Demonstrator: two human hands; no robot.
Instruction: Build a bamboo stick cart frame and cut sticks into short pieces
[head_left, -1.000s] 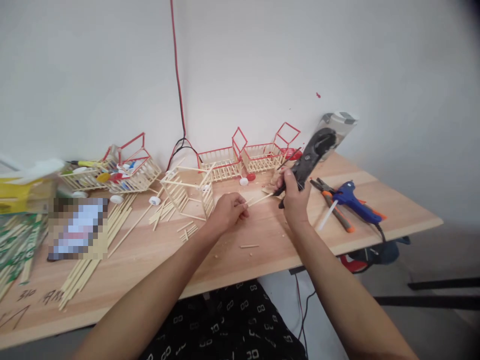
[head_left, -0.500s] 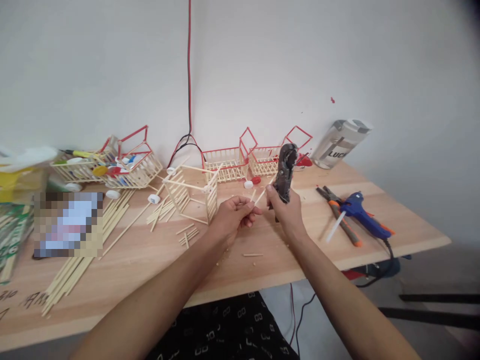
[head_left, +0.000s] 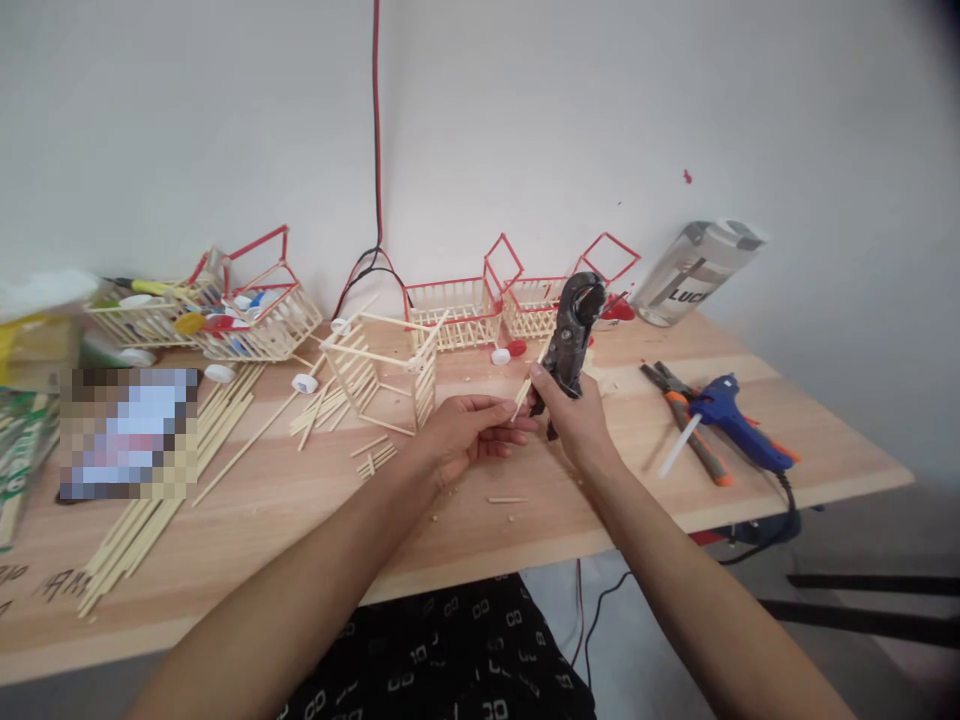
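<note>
My left hand (head_left: 480, 428) pinches a thin wooden stick (head_left: 520, 396) between thumb and forefinger, its other fingers half curled below. My right hand (head_left: 576, 412) is wrapped round a black plier-like hand tool (head_left: 571, 335), its rounded head pointing up. The stick's upper part runs beside the tool and past my right thumb; whether that thumb also grips it I cannot tell. Just left of my left hand stands a partly built stick frame (head_left: 375, 358) with slatted sides. Short cut sticks (head_left: 377, 462) lie in front of it, and another short stick (head_left: 508, 499) rests near the table's front.
Red-rimmed stick carts (head_left: 454, 312) line the wall, more with bottle caps (head_left: 259, 312) at left. Long sticks (head_left: 161, 510) lie beside a blurred phone (head_left: 127, 430). Orange-handled pliers (head_left: 697, 440), a blue glue gun (head_left: 739, 425) and a tilted clear container (head_left: 697, 272) are at right.
Both hands have come closer together, and the stick now stands steeper between them. A short stick piece seen at my left fingertips no longer shows separately. The view has shifted slightly.
</note>
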